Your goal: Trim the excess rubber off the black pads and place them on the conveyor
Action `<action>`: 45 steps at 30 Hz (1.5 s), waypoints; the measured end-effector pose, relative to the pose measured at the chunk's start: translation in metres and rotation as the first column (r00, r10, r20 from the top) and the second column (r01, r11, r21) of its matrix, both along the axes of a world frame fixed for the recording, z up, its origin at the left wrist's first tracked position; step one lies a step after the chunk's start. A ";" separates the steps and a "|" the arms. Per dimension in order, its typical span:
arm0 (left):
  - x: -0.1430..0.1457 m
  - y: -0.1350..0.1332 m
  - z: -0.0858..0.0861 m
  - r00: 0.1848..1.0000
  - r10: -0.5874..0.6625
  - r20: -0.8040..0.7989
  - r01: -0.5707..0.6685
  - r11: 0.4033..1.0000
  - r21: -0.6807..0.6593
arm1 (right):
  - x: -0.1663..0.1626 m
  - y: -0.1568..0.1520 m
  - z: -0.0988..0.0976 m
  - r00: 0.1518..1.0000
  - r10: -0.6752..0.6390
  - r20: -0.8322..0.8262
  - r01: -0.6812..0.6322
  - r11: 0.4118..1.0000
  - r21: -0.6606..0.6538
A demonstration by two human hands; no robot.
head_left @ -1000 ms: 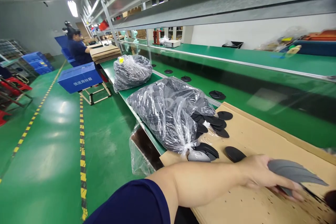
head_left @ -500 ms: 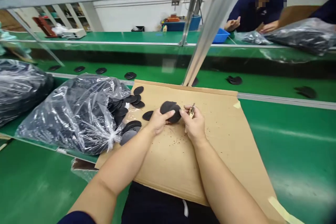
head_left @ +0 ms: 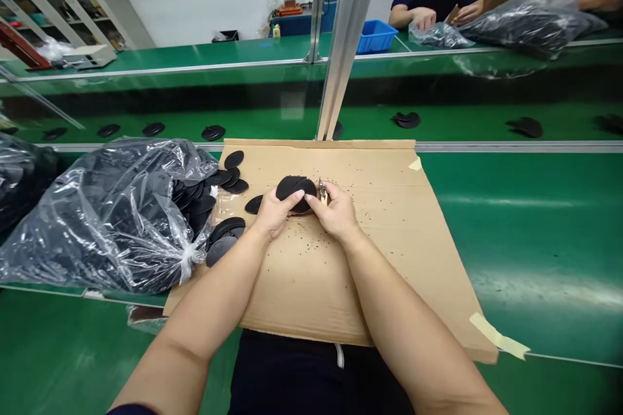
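Observation:
My left hand (head_left: pixel 275 211) grips a few thin black oval discs (head_left: pixel 292 187), fanned over one another above the cardboard sheet (head_left: pixel 311 285). My right hand (head_left: pixel 337 211) is closed round a small hand tool (head_left: pixel 323 192) with a pointed metal tip and a yellowish body; its exact kind is too small to tell. The right thumb presses on the edge of the same discs, close to the left thumb. One loose black disc (head_left: pixel 254 205) lies just left of my left hand. More discs (head_left: pixel 221 251) are stacked by the mouth of a clear plastic bag (head_left: pixel 121 220).
Small dark crumbs dot the cardboard, which is taped (head_left: pixel 499 336) at its right corner. Beyond it, piles of black discs (head_left: pixel 213 133) lie along a green belt (head_left: pixel 263 118). A metal post (head_left: pixel 346 45) rises at the cardboard's far edge. Co-workers sit opposite, near a blue basket (head_left: pixel 377 37).
My right hand has come in against the discs, its thumb now on their edge and the tool nearer to them. The camera view has tilted and shifted; disc piles on the belt sit further left.

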State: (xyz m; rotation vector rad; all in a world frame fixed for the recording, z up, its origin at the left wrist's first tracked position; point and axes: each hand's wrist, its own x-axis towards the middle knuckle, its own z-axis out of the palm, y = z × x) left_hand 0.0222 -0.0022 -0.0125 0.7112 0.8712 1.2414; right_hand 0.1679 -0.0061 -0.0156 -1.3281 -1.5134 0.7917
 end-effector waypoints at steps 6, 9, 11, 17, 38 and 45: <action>-0.001 0.001 0.000 1.000 0.012 -0.028 -0.011 1.000 0.010 | 0.003 0.001 -0.001 1.000 0.022 0.022 -0.023 1.000 0.014; -0.001 0.000 -0.001 0.997 0.002 -0.075 -0.002 1.000 -0.005 | 0.002 -0.001 0.002 0.999 0.021 0.029 -0.022 0.998 0.053; -0.001 -0.001 -0.002 0.997 -0.002 -0.076 0.002 1.000 0.006 | 0.002 -0.001 0.002 0.999 0.015 0.037 -0.018 0.998 0.063; -0.004 0.000 -0.003 0.997 -0.058 -0.041 0.059 0.998 0.016 | 0.003 0.002 -0.001 1.000 -0.004 -0.028 0.005 1.000 0.026; -0.002 -0.002 -0.001 0.992 -0.080 0.094 0.070 0.992 0.105 | -0.013 -0.002 0.010 0.802 -0.014 -0.597 -0.076 0.989 -0.126; -0.010 0.007 -0.002 0.957 -0.091 0.275 0.135 0.981 -0.142 | -0.018 -0.008 0.009 0.857 0.089 -0.507 -0.121 0.992 -0.029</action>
